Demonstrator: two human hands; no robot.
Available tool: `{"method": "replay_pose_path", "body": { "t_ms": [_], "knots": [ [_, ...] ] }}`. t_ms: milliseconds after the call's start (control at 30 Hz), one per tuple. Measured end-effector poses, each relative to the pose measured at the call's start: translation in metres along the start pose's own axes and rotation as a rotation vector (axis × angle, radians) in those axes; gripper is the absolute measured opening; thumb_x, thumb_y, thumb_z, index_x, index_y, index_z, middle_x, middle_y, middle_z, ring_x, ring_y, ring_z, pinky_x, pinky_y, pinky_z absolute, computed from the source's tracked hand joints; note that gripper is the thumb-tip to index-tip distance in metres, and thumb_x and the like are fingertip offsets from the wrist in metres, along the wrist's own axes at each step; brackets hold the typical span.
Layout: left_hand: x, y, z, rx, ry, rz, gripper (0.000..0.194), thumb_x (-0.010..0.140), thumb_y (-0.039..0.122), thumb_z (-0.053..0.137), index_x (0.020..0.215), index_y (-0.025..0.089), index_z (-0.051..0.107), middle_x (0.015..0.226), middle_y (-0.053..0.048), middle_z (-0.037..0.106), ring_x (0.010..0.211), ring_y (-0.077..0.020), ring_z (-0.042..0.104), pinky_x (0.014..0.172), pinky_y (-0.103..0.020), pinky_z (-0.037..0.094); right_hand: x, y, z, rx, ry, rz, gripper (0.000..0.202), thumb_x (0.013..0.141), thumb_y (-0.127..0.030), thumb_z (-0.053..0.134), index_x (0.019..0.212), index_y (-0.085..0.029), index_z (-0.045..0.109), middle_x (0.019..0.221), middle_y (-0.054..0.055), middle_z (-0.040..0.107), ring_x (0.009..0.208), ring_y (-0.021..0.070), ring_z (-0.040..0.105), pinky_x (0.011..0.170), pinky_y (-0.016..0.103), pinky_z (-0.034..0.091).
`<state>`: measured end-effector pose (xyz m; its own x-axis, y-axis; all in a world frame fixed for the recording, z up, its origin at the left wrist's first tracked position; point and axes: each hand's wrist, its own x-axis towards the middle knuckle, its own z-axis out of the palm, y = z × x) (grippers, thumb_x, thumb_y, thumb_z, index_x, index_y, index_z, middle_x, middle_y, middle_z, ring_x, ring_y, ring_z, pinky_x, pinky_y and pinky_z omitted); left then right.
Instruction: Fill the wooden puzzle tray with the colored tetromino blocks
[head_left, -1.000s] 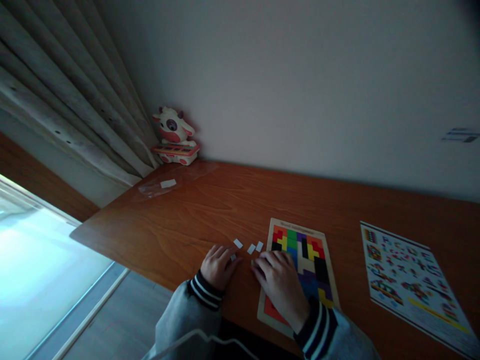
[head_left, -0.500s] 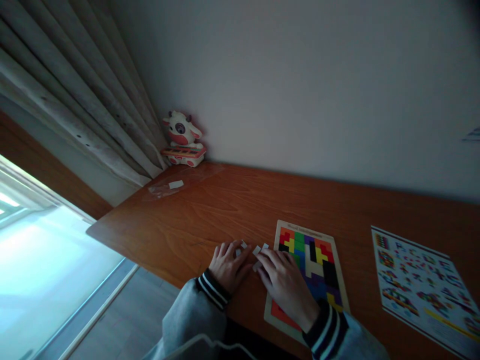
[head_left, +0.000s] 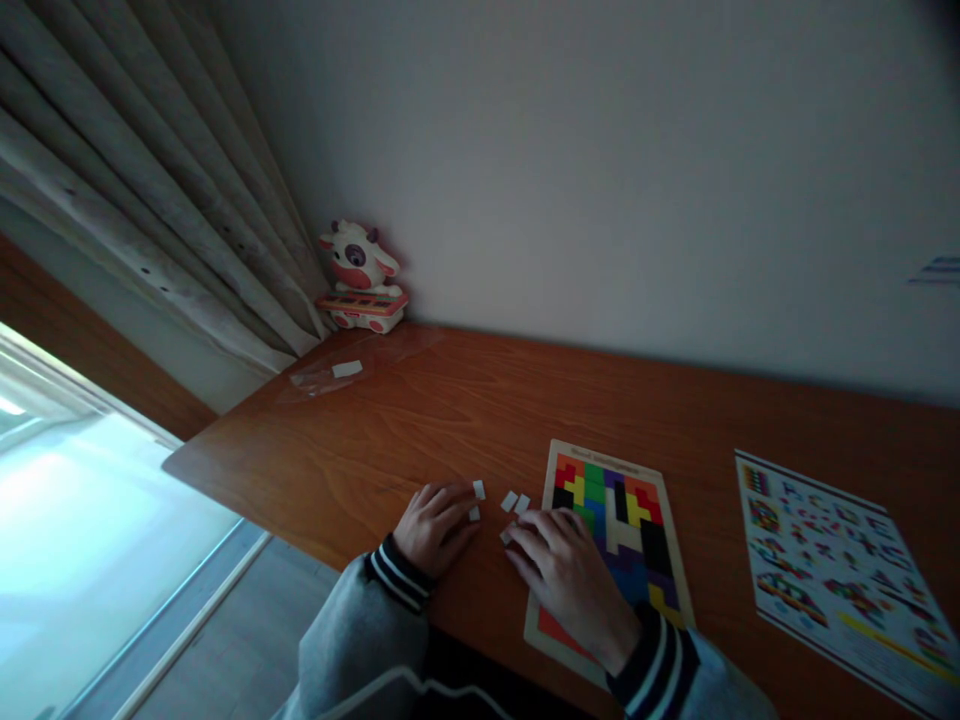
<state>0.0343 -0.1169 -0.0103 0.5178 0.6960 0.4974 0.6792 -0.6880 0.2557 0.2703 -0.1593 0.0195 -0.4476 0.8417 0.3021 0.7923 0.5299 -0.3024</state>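
Several small pale tiles lie on the wooden table, among them one [head_left: 479, 490] just beyond the fingertips of my left hand [head_left: 435, 527]. That hand rests on the table with its thumb apart from the fingers and nothing held. Two more tiles [head_left: 509, 501] sit side by side between the hands. My right hand [head_left: 571, 575] reaches over the left part of a wooden puzzle board [head_left: 679, 545] filled with coloured block pieces. Its thumb and index finger pinch another pale tile [head_left: 507, 534] at the table surface. Part of the board is hidden under this hand.
A printed sheet [head_left: 832, 560] with colourful pictures lies on the table [head_left: 420, 420] at the right. At the back left corner stands a cow toy with a keyboard [head_left: 361, 280], near clear plastic with a white label [head_left: 347, 369]. A curtain [head_left: 172, 190] hangs at the left.
My left hand has drawn left, away from the tiles, so more of them show. My right hand has shifted slightly down, its fingers still at a tile. The view has moved slightly.
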Motion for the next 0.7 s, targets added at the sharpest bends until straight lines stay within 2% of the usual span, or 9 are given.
{"method": "replay_pose_path", "body": {
  "t_ms": [167,400,500,600,700],
  "knots": [
    [-0.002,-0.002,0.001,-0.04,0.039,0.039,0.02,0.094,0.031,0.059,0.107,0.025,0.073,0.109,-0.006,0.072,0.093,-0.0213,0.065,0.081,-0.036,0.054,-0.003,0.002,0.005,0.024,-0.013,-0.068,0.02,0.085,-0.017,0.07,0.102,-0.029,0.069,0.101,0.0,0.067,0.093,0.019,0.061,0.086,0.036,0.044],
    [-0.001,-0.003,0.003,-0.067,0.063,0.019,0.02,0.095,0.033,0.058,0.101,0.023,0.074,0.1,-0.005,0.074,0.087,-0.0192,0.067,0.078,-0.033,0.055,-0.006,0.0,0.014,0.12,0.087,0.058,0.019,0.08,-0.015,0.076,0.089,-0.032,0.073,0.096,-0.002,0.069,0.089,0.019,0.062,0.085,0.038,0.043],
    [0.0,0.0,0.006,-0.05,0.074,-0.035,0.024,0.091,0.042,0.063,0.098,0.022,0.074,0.097,-0.006,0.075,0.084,-0.0203,0.067,0.076,-0.034,0.055,-0.006,-0.002,0.015,0.121,0.094,0.115,0.016,0.079,-0.017,0.078,0.084,-0.031,0.073,0.096,-0.002,0.07,0.088,0.0198,0.062,0.085,0.039,0.043],
    [0.001,0.004,0.01,-0.017,0.082,-0.083,0.028,0.087,0.047,0.066,0.096,0.022,0.074,0.095,-0.006,0.075,0.084,-0.0222,0.068,0.076,-0.036,0.055,-0.006,-0.004,0.013,0.127,0.069,0.113,0.02,0.082,-0.014,0.073,0.093,-0.031,0.071,0.099,-0.002,0.071,0.09,0.0189,0.064,0.087,0.038,0.043],
    [0.002,0.005,0.012,-0.022,0.076,-0.108,0.024,0.09,0.043,0.064,0.096,0.022,0.075,0.095,-0.006,0.075,0.085,-0.0218,0.068,0.077,-0.035,0.055,-0.008,-0.004,0.009,0.107,0.089,0.154,0.029,0.082,-0.015,0.072,0.107,-0.029,0.066,0.105,-0.001,0.071,0.096,0.0208,0.064,0.09,0.04,0.042]
  ]
}}
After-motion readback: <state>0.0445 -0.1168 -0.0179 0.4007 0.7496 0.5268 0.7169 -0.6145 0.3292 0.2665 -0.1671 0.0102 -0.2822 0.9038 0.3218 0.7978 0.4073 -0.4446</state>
